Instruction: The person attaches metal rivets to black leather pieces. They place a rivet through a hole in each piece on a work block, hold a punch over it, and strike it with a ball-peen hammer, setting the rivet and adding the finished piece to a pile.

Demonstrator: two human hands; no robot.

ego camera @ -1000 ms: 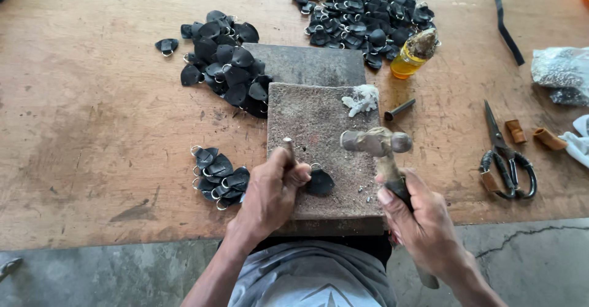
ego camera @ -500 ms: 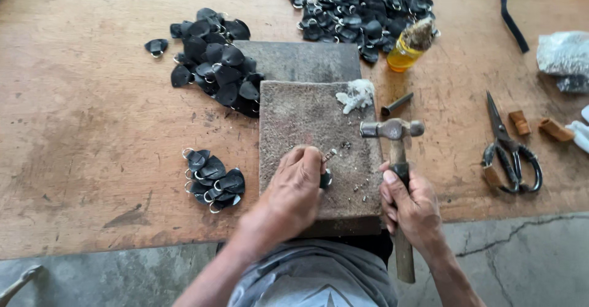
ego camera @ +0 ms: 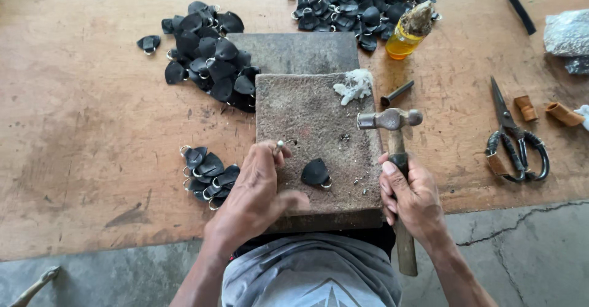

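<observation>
My right hand (ego camera: 412, 195) grips the wooden handle of a hammer (ego camera: 392, 129), whose metal head hovers over the right side of a worn square block (ego camera: 313, 123). My left hand (ego camera: 254, 191) rests on the block's near left edge and pinches a small metal punch (ego camera: 278, 147) between its fingers. One black leather tab with a metal ring (ego camera: 316, 173) lies on the block, just right of my left hand and apart from it.
Piles of black ringed tabs lie left of the block (ego camera: 207, 173), behind it at the left (ego camera: 208, 55) and at the far middle (ego camera: 356, 3). A yellow bottle (ego camera: 406, 34), a white wad (ego camera: 353, 86), a dark rod (ego camera: 396, 93) and scissors (ego camera: 512, 138) lie to the right.
My left hand has come off the black tab and drawn back left, so the tab lies uncovered on the block. The hammer has stayed raised near the block's right side.
</observation>
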